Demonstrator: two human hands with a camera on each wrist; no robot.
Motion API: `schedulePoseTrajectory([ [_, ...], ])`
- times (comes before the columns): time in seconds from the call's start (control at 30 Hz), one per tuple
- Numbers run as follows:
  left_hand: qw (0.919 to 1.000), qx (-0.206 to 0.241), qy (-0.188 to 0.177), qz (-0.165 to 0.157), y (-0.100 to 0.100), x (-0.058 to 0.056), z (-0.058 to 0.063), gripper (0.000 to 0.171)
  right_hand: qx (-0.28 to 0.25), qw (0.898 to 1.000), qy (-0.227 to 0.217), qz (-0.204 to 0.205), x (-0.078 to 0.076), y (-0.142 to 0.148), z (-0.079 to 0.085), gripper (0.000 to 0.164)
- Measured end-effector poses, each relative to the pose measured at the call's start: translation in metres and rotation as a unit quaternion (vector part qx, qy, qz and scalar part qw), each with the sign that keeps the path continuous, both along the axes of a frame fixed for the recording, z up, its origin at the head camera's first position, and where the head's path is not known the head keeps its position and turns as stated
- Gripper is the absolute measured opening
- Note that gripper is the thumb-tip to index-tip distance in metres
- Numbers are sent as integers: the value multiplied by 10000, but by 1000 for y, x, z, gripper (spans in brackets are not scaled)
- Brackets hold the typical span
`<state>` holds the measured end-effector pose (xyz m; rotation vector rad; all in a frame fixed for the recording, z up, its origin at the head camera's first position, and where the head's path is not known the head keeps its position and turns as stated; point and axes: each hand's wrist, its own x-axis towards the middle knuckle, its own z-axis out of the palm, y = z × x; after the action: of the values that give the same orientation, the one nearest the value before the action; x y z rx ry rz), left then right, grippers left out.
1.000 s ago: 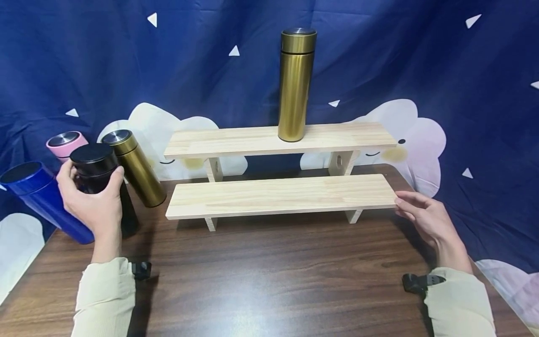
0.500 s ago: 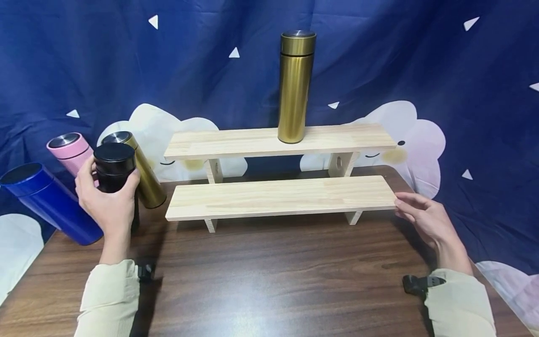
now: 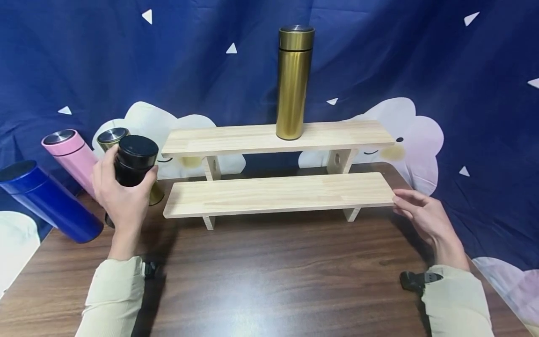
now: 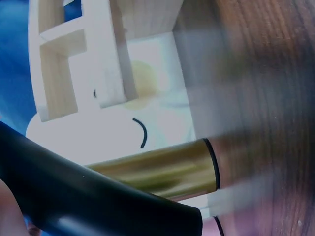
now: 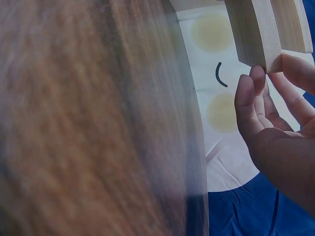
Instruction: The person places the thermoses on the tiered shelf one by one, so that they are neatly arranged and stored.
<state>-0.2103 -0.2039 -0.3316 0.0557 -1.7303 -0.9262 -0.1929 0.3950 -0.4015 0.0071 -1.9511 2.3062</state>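
My left hand (image 3: 124, 201) grips a black thermos bottle (image 3: 135, 161) round its upper part, fingers on one side and thumb on the other. In the left wrist view the bottle's dark body (image 4: 103, 191) crosses slantwise in front of a gold thermos bottle (image 4: 162, 169). My right hand (image 3: 429, 224) holds the right end of the lower board of a two-step wooden shelf (image 3: 278, 194). Seen from the right wrist, thumb and fingertips (image 5: 245, 88) meet the board's corner (image 5: 268, 37). On the upper board (image 3: 227, 140) another gold thermos bottle (image 3: 293, 89) stands upright.
Left of the shelf, a pink thermos bottle (image 3: 73, 154) and a blue one (image 3: 50, 201) stand on the brown table (image 3: 269, 271), beside the partly hidden gold one. Behind everything hangs a blue curtain (image 3: 202, 56) with clouds and white triangles.
My left hand has carried the black bottle to the right, from beside the blue bottle to in front of the left gold one. The right hand keeps its place at the shelf end.
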Motion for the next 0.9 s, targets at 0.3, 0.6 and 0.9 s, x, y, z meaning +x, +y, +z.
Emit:
schedulePoseTrajectory([
  [0.3, 9981, -602, 47, 134, 2, -15, -14, 66, 29, 10000, -33, -7, 0, 0, 0, 20],
  [0.6, 9962, -861, 89, 54, 16, -11, -4, 62, 56, 10000, -39, 15, 0, -2, 0, 19],
  [0.9, 9904, -1345, 158, -288, 38, -12, 8, 59, 107, 9999, -30, -43, 0, -1, -1, 20],
])
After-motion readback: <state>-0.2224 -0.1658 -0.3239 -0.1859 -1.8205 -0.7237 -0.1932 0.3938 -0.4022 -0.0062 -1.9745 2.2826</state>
